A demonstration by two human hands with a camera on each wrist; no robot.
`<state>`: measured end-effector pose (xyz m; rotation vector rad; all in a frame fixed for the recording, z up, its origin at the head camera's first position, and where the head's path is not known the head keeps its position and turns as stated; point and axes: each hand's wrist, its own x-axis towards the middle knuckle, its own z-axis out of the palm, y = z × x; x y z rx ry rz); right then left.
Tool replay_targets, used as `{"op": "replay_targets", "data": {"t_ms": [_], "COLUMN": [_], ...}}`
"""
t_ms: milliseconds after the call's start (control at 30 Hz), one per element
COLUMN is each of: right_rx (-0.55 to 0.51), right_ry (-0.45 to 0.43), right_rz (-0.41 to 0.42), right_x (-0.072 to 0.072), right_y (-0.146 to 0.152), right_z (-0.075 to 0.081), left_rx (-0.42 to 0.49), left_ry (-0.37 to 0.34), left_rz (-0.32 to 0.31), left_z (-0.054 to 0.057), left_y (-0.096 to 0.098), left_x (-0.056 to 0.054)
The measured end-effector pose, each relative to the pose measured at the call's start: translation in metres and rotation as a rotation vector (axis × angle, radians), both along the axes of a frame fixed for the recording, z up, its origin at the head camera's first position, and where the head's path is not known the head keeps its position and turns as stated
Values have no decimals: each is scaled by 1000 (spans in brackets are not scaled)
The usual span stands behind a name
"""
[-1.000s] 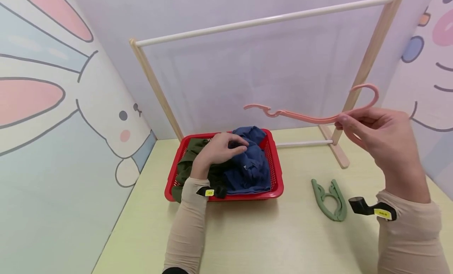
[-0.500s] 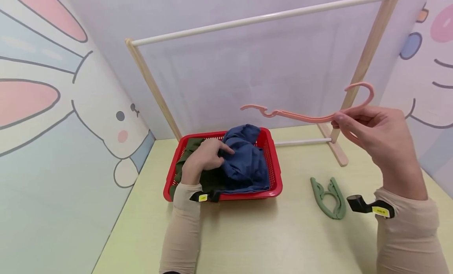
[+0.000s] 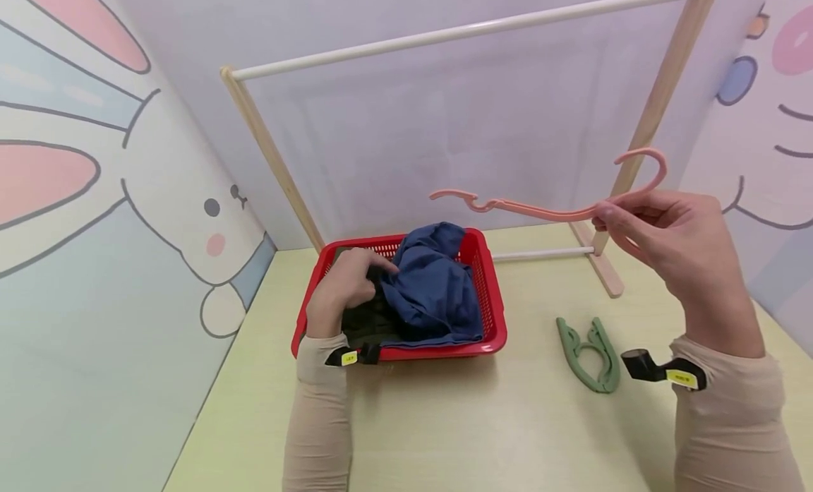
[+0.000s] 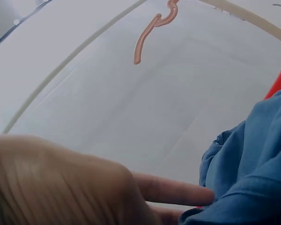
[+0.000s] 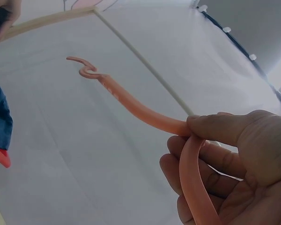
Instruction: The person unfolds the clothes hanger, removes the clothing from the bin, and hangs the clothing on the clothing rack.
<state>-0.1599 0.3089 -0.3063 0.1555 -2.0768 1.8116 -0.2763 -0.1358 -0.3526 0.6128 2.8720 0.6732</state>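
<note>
One raised, curled right grip (image 3: 676, 239) pinches a pink hanger (image 3: 546, 214).

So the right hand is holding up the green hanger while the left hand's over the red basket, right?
Not quite: the right hand holds up the pink hanger; the head view shows the green hanger lying on the table. The left hand is over the red basket.

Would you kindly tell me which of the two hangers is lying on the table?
The green hanger; it rests on the table, whereas the pink hanger is held up in the right hand.
</note>
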Motion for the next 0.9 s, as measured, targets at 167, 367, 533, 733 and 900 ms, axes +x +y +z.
{"op": "replay_targets", "data": {"t_ms": [167, 367, 533, 733, 900], "right_rx": [34, 78, 83, 60, -26], "right_ry": [-14, -19, -20, -23, -19], "right_rz": [-10, -33, -37, -38, -13], "right_x": [1, 1, 1, 1, 1], "right_y": [1, 2, 2, 1, 0], "right_z": [1, 0, 0, 1, 0], "left_rx": [-9, 44, 187, 377, 555], "left_ry": [15, 65, 153, 338, 445], "left_rz": [13, -26, -160, -241, -211], "left_z": [-2, -2, 0, 4, 9], "left_y": [1, 5, 8, 16, 26], "left_x": [-3, -4, -3, -6, -5]}}
